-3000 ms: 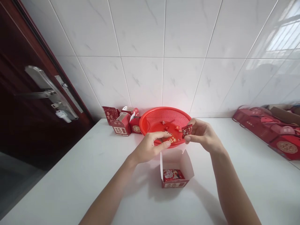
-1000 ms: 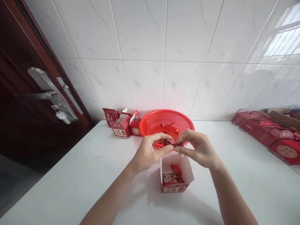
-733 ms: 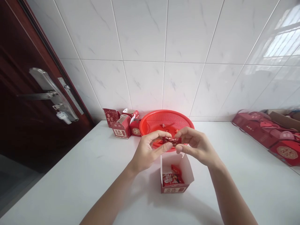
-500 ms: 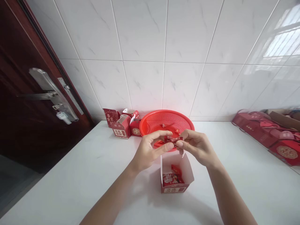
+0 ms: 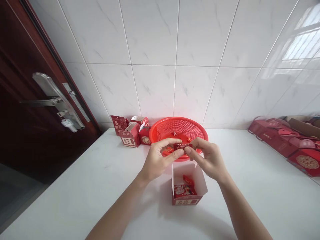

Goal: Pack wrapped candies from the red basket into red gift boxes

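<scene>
A small dark red wrapped packet [image 5: 182, 146] is pinched between my left hand [image 5: 160, 158] and my right hand [image 5: 208, 158], thumbs and fingertips on its two ends. Both hands are over the front of a red mesh basket [image 5: 178, 124], which has a few small wrapped pieces inside. Just below the hands, an open red and white box [image 5: 186, 202] stands on the white table [image 5: 120, 196]. Red packets [image 5: 183, 190] lie in the bottom of that box.
Several red boxes [image 5: 130, 137] and a dark red pouch [image 5: 118, 124] stand left of the basket against the tiled wall. More red cartons [image 5: 285, 140] are grouped at the right. A dark door [image 5: 27, 60] with a metal handle is at the far left.
My right hand has shifted slightly left, and the packet between my fingers has turned a little. The box and basket have stayed in place.
</scene>
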`<state>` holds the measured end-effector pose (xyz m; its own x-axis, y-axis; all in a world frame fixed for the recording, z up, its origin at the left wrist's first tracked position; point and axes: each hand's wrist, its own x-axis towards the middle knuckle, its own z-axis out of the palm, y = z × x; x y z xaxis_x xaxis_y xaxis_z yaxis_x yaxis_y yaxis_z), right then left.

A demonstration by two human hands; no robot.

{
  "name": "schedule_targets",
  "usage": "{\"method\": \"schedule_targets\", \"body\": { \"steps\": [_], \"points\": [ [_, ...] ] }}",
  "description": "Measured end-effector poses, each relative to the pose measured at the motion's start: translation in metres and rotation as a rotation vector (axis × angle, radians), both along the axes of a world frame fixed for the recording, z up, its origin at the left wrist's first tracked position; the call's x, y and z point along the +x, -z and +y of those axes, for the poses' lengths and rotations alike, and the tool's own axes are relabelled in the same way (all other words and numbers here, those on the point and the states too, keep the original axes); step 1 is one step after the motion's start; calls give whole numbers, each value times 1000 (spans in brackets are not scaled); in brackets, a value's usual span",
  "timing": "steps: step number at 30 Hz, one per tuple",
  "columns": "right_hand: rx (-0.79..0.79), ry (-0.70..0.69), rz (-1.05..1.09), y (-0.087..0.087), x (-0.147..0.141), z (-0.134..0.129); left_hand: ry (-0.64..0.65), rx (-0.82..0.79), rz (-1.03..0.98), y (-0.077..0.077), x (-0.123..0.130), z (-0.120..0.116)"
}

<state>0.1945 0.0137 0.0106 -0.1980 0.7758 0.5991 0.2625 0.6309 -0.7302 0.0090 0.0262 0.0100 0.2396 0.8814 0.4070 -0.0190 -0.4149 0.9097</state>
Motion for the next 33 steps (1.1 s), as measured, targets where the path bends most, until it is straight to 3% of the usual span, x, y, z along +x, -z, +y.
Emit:
{"method": "schedule_targets", "body": {
  "steps": [5, 12, 16, 22, 26, 33],
  "points": [
    [-152, -156, 24, -5, 9, 3, 61, -48, -67, 2, 0, 1],
    [-173, -250, 179, -4, 8, 3, 163, -165, -124, -2, -1, 0],
    [-140, -219, 163, -1, 5, 2, 205, -138, -104, -5, 0, -2],
    [-10, -27, 55, 3, -1, 1, 77, -55, -98, -1, 2, -2],
    [-95, -129, 82, 2, 1, 3, 141, -68, -126, -3, 1, -2],
    [-198, -199, 94, -1, 5, 5, 107, -78, -146, -1, 1, 0]
  ]
}}
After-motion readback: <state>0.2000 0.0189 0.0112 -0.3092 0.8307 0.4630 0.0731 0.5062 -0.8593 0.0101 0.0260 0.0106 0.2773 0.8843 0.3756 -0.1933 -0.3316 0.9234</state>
